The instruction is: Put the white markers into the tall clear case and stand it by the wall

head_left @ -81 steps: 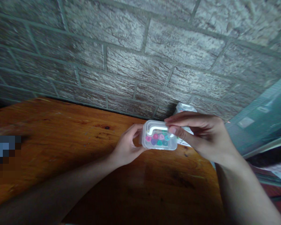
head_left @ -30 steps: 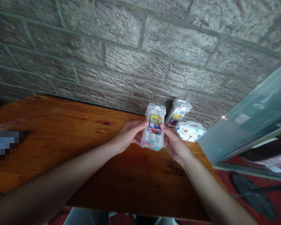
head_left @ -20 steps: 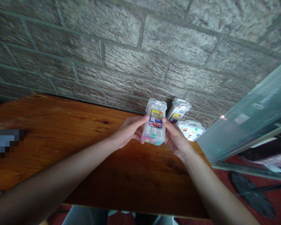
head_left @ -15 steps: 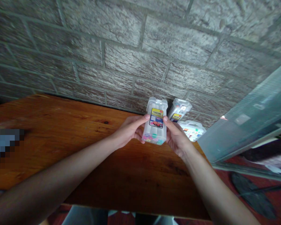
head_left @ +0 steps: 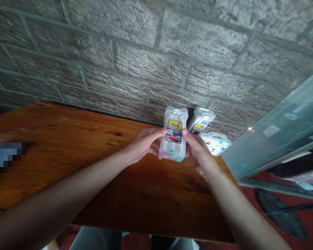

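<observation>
Between my two hands is a clear plastic marker case (head_left: 172,149), its yellow and blue label with a red car facing me. Colourful pieces show through its lower end. My left hand (head_left: 148,144) grips the case's left side, thumb on the front by the label. On the other side my right hand (head_left: 197,149) clasps it the same way, fingers partly hidden behind. Just right of it, a second clear marker case (head_left: 202,118) stands near the wall. A flat clear case with a handle (head_left: 216,143) sits in front of that, beyond my right hand.
The wooden table (head_left: 94,139) runs along a stone-block wall (head_left: 135,62). A glass panel (head_left: 271,128) borders its right end. At the left lies a pixelated dark and blue object (head_left: 2,158). A dark round base (head_left: 280,213) rests on the red floor.
Both hands still hold the marker case in nearly the same pose. The view has shifted very slightly; nothing was let go or picked up.
</observation>
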`<state>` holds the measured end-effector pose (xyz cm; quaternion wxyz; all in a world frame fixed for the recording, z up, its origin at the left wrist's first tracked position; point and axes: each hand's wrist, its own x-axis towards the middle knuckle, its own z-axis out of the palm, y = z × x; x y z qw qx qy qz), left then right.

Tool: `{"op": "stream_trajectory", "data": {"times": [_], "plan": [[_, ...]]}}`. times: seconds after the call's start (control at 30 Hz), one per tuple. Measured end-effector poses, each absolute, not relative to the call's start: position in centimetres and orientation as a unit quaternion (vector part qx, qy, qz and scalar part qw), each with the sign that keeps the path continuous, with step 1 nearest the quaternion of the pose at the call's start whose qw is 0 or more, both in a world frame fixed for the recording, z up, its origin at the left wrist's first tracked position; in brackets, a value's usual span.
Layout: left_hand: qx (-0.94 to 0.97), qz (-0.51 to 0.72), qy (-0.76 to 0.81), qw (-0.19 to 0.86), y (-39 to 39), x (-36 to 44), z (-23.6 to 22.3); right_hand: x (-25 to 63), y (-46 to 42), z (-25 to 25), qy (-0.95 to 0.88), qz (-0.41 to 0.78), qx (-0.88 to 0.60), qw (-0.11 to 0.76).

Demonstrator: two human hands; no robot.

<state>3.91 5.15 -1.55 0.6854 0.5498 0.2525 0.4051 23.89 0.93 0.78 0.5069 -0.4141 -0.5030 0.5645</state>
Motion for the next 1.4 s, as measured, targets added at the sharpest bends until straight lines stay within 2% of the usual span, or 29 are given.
{"op": "stream_trajectory", "data": {"times": [0.23, 0.57, 0.77, 1.1, 1.4], "plan": [[0.572, 0.412, 0.279, 0.652, 4.7, 3.9, -2.2, 24.1, 1.1, -0.8, -0.531, 0.532, -0.421, 0.509], [0.597, 0.469, 0.226, 0.61, 3.8, 3.9, -4.6, 25.7, 0.8, -2.1, -0.643, 0.446, -0.333, 0.525], [0.625, 0.474, 0.22, 0.58, 3.3, 3.8, -4.9, 26.5, 0.2, -1.8, -0.681, 0.345, -0.307, 0.569], [0.684, 0.454, 0.217, 0.528, 2.6, 4.0, -4.6, 26.0, -0.8, -0.2, -0.709, 0.205, -0.336, 0.585], [0.727, 0.442, 0.203, 0.485, 2.2, 4.5, -4.7, 25.8, -1.3, 0.3, -0.679, 0.197, -0.347, 0.616]]}}
